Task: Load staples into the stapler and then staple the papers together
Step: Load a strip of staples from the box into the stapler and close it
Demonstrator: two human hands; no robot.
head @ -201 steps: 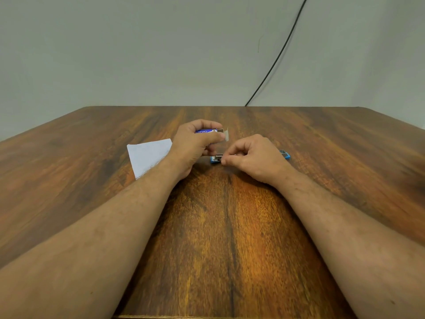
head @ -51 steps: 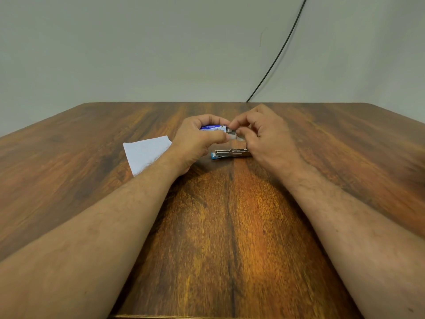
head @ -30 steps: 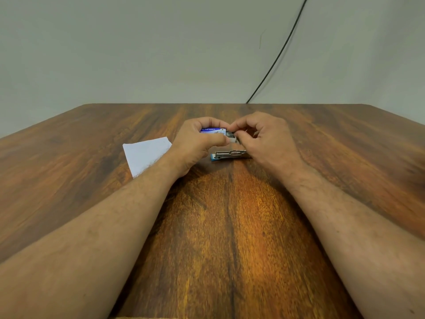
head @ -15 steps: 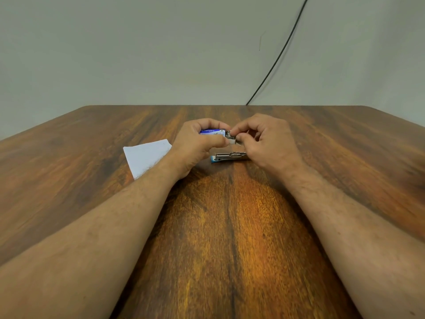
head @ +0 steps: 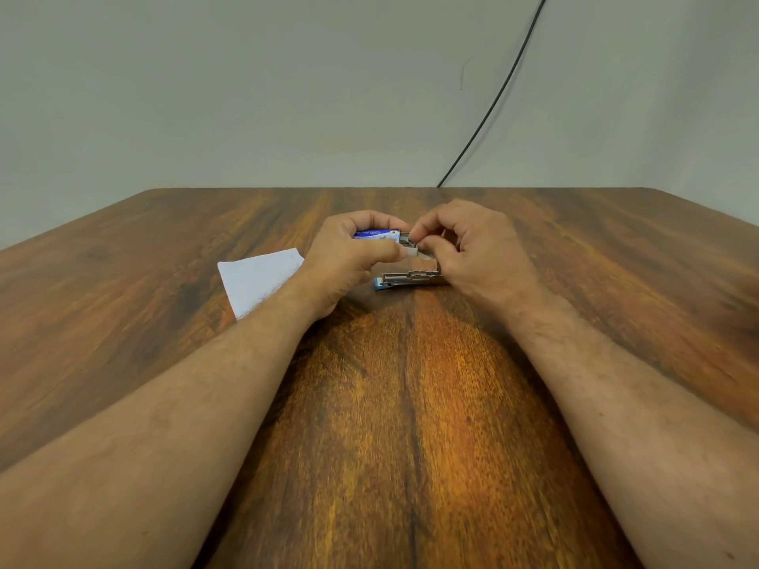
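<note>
Head view, the only one. Landmark: the small metal stapler with a blue base point(head: 410, 278), lying flat on the brown wood-grain tabletop point(head: 410, 404).

The left hand point(head: 349, 260) is just left of and slightly beyond the stapler, its fingers curled around a small blue-and-white cardboard staple box point(head: 377, 234), with the open end facing right. The right hand point(head: 480, 248) hangs above the stapler's right end. Its thumb and forefinger pinch at the box mouth, apparently on a strip of metal staples point(head: 408, 241); the strip is too small to confirm. A white sheet of folded paper point(head: 258, 279) lies flat on the tabletop left of the stapler, partly behind the left wrist.

Judgement: the step in hand is drawing staples from the box. It is best done by holding the box level, pulling the strip straight out so it does not snap, then seating it legs-down in the stapler's channel.

Legible writing: "kangaro" on the box face. Smaller print is unreadable.
</note>
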